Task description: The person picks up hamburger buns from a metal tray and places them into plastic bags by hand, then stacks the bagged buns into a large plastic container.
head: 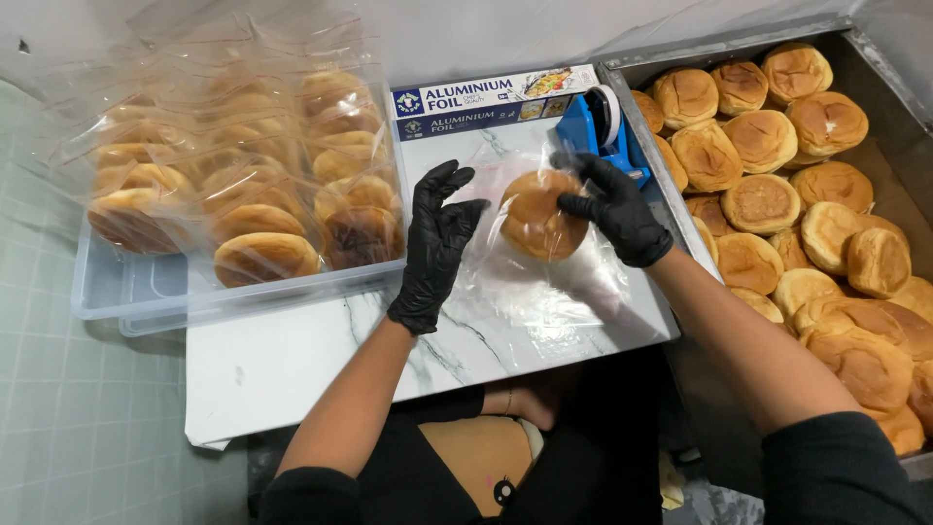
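A good share of the work looks done: many bagged buns (255, 185) are stacked in the clear tub (107, 287) at far left; a tray (880, 156) of loose buns at right is judged still to be packed. One bun (537, 216) is held mid-surface (292, 360), inside a clear bag (544, 282); it is round, so no long axis is told, though the bag's length runs near to far, its open end not clearly seen. The right hand (614, 209) pinches the bun's far right edge; the left hand (437, 243) is spread beside it, fingers (457, 185) apart. A blue tape dispenser (601, 126) and a foil box (486, 102) lie beyond.
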